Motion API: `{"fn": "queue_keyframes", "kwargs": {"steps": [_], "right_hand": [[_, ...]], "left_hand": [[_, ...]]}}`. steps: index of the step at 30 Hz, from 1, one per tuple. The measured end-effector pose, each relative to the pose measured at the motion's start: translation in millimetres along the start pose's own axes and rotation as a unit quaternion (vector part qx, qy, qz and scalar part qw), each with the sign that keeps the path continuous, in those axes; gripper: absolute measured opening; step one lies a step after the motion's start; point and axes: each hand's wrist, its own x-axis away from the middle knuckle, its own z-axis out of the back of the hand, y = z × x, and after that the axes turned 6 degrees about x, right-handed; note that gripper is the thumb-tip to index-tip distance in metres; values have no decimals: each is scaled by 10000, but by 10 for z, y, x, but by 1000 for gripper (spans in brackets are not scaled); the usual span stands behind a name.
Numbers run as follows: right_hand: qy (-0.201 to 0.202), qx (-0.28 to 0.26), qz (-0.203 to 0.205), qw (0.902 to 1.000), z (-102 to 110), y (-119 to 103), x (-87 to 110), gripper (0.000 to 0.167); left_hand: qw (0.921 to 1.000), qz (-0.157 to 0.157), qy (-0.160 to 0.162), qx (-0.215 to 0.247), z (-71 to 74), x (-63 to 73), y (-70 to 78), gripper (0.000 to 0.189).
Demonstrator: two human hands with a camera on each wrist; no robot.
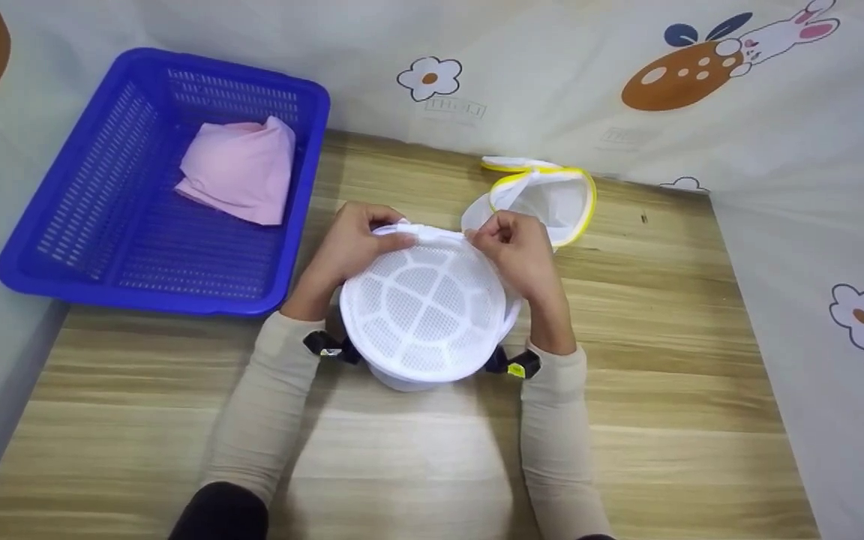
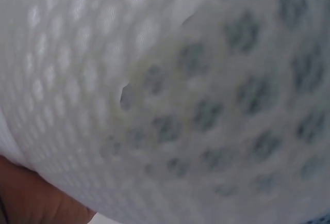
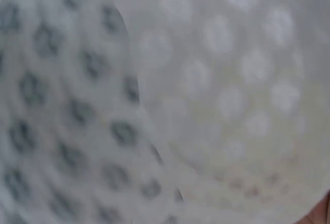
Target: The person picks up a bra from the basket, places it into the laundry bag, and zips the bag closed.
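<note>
A round white mesh laundry bag (image 1: pixel 424 315), its lid webbed with white bands, stands between both hands in the head view. My left hand (image 1: pixel 353 244) pinches the far left rim between thumb and fingers. At the far right rim, my right hand (image 1: pixel 518 247) pinches the edge with thumb and forefinger; whether it holds a zip pull is too small to tell. White mesh (image 2: pixel 77 79) fills most of the left wrist view, with part of a hand at the lower left. The right wrist view also shows close, blurred mesh (image 3: pixel 216 79).
Behind the right hand lies a second white mesh bag with yellow trim (image 1: pixel 589 202), its mouth open. A blue plastic basket (image 1: pixel 199 300) at the left holds a folded pink cloth (image 1: pixel 241 172). A printed curtain (image 1: pixel 552 90) borders the wooden tabletop (image 1: pixel 664 375).
</note>
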Motion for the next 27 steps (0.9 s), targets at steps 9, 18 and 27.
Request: {"fn": "queue_keyframes", "kwargs": {"steps": [9,18,27], "right_hand": [[-29,-50,-8,10000,9,13,6,17],[9,-51,4,10000,43,30,-1,17],[18,-48,-131,9999,62,24,3,16]], "left_hand": [[9999,-38,-41,158,3,-1,1,17],[9999,10,88,96,30,-5,-8,18],[9999,70,137,-18,51,1,-2,21]]}}
